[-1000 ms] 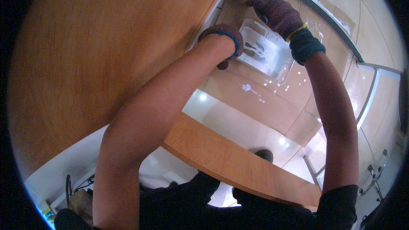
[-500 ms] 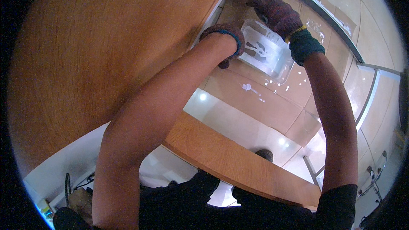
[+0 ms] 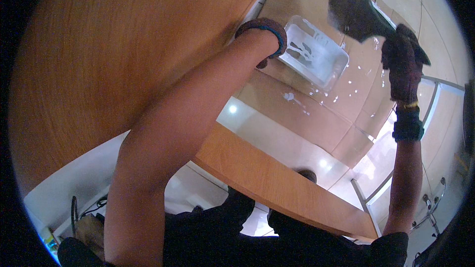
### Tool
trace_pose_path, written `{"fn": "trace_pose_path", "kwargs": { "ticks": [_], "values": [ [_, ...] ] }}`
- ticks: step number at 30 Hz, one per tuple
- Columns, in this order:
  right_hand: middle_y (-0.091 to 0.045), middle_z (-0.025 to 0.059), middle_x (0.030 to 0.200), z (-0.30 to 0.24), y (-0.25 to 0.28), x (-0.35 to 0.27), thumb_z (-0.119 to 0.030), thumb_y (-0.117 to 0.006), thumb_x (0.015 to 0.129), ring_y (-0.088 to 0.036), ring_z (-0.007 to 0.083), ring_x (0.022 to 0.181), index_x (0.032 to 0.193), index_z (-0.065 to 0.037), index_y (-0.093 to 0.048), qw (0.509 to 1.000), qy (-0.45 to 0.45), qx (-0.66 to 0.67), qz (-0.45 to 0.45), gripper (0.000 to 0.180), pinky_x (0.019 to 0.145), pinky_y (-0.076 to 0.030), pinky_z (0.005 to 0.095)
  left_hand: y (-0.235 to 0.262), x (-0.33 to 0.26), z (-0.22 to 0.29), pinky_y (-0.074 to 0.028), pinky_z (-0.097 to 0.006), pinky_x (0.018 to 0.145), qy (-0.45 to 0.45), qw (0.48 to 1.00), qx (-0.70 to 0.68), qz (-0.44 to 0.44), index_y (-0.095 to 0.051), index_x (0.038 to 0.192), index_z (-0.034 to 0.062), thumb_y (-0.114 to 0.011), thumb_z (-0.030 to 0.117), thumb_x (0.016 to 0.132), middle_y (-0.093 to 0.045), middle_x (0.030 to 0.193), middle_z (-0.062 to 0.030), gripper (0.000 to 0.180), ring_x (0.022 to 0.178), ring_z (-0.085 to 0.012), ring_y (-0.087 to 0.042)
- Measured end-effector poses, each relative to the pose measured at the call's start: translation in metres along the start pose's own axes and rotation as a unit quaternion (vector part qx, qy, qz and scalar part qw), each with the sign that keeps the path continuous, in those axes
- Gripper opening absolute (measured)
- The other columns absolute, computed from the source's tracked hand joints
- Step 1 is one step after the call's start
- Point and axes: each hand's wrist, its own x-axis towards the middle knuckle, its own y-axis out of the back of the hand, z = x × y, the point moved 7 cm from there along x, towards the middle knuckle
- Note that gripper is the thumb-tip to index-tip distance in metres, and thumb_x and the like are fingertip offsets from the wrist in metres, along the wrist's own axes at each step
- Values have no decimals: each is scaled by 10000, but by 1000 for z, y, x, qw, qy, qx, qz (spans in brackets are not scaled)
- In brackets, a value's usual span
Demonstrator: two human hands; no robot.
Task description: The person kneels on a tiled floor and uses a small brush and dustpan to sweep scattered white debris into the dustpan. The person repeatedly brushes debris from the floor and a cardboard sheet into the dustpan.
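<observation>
On the brown cardboard sits a clear plastic tray (image 3: 324,74) with white, paint-like liquid inside. My left hand (image 3: 262,24), in a dark knitted glove, is at the tray's left end by the wooden panel's edge. Its fingers are mostly hidden behind the wrist, so whether it grips the tray does not show. Off to the right, my right hand (image 3: 403,64), gloved as well, is closed round a dark, flared, flat thing (image 3: 356,15). That thing spreads out to the left over the cardboard, smeared by motion, and its kind cannot be made out.
A large wooden panel (image 3: 123,34) fills the left side. White drops (image 3: 294,99) spot the cardboard (image 3: 277,89). A wooden board (image 3: 282,183) crosses in front of my legs. Metal frame bars (image 3: 430,104) stand at the right, over pale tiles.
My right hand has swung right and nearer, from above the tray's far end, bringing the dark flared thing along. My left hand has barely moved beside the tray.
</observation>
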Motion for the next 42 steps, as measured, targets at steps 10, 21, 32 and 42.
{"fn": "trace_pose_path", "kwargs": {
  "ticks": [10,21,32,42],
  "values": [
    [-598,79,840,-12,16,-60,-257,-425,944,-515,113,619,1173,-18,-513,991,-69,109,28,342,511,-408,236,-3,9,-6,-521,-417,725,-13,999,-2,45,-683,924,45,-547,181,802,-677,887,-144,228,774,-269,-665],
    [-604,54,783,-31,3,-76,-330,-507,905,-533,111,628,1122,-3,-554,995,-73,31,-52,395,544,-414,231,44,-7,11,-544,-421,709,-69,976,108,176,-701,852,163,-727,254,634,-670,835,-127,237,779,-329,-651],
    [-602,59,755,-35,-6,-84,-260,-545,908,-538,98,606,1127,-19,-560,994,-92,-57,8,326,498,-404,221,81,-54,25,-543,-425,676,-20,938,-21,345,-702,730,140,-711,225,599,-654,775,-179,157,723,-323,-654],
    [-641,79,924,-36,4,-82,-209,-586,883,-603,119,730,1125,-1,-566,998,-32,-41,-47,319,606,-482,238,102,-73,16,-507,-417,756,-13,922,7,387,-676,786,18,-660,261,647,-648,838,-212,281,810,-348,-639]
  ]
}}
